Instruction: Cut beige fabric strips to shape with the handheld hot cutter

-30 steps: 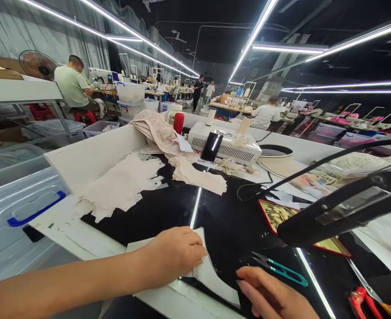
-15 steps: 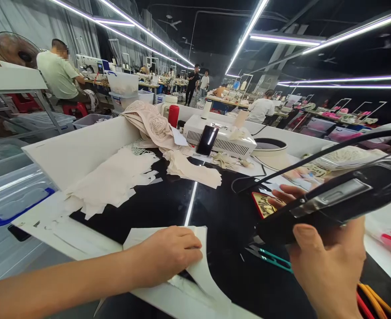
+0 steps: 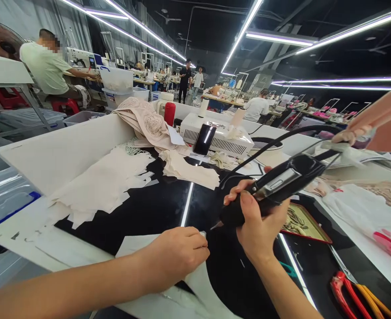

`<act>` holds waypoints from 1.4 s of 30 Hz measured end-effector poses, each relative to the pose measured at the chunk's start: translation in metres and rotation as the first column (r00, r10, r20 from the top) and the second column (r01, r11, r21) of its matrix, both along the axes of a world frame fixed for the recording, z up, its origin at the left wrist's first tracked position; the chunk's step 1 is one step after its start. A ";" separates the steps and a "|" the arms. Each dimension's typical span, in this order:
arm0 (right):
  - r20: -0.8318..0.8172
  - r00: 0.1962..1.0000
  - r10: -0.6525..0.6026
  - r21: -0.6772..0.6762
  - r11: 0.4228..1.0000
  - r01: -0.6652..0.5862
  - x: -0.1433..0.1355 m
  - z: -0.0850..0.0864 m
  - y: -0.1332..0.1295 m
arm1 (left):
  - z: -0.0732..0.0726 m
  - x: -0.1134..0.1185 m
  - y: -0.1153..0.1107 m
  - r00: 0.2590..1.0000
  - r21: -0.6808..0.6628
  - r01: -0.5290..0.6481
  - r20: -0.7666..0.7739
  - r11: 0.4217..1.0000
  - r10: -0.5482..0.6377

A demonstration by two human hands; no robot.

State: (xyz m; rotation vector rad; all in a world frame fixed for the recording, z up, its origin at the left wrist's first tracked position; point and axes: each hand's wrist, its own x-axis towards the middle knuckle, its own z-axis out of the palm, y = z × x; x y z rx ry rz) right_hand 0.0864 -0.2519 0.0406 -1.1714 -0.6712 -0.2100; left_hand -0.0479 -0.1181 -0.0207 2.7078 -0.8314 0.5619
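Observation:
My left hand (image 3: 182, 250) is closed on a pale fabric piece (image 3: 204, 283) at the near edge of the black tabletop (image 3: 169, 208). Fingers of my right hand (image 3: 262, 212) wrap around a black handheld tool (image 3: 278, 184) with a metal plate on its side. Its pointed tip is just right of my left hand, apart from the fabric. A black cable runs from the tool's far end. Beyond my left hand lie a spread stack of cream fabric pieces (image 3: 105, 177) and a smaller stack (image 3: 192, 170).
A white vented box (image 3: 218, 133) with a phone (image 3: 204, 139) leaning on it stands at the back. To the right are a red-rimmed tray (image 3: 306, 223), red and orange-handled scissors (image 3: 348, 288) and teal snips (image 3: 287, 269). Seated person (image 3: 45, 66) at far left.
My right hand has moved left with the black tool, bringing its tip near my left hand. The tray and scissors now show more fully. The view has shifted slightly.

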 end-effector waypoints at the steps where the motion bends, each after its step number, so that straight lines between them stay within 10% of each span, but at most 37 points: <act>1: -0.002 1.000 0.017 0.006 1.000 -0.017 0.001 -0.002 0.001 | -0.001 0.001 0.000 1.000 0.007 0.003 0.009 1.000 -0.003; 42: 0.015 0.993 0.118 0.057 0.991 -0.119 -0.010 -0.004 0.004 | -0.009 -0.013 -0.004 0.981 0.022 -0.152 0.123 0.988 0.148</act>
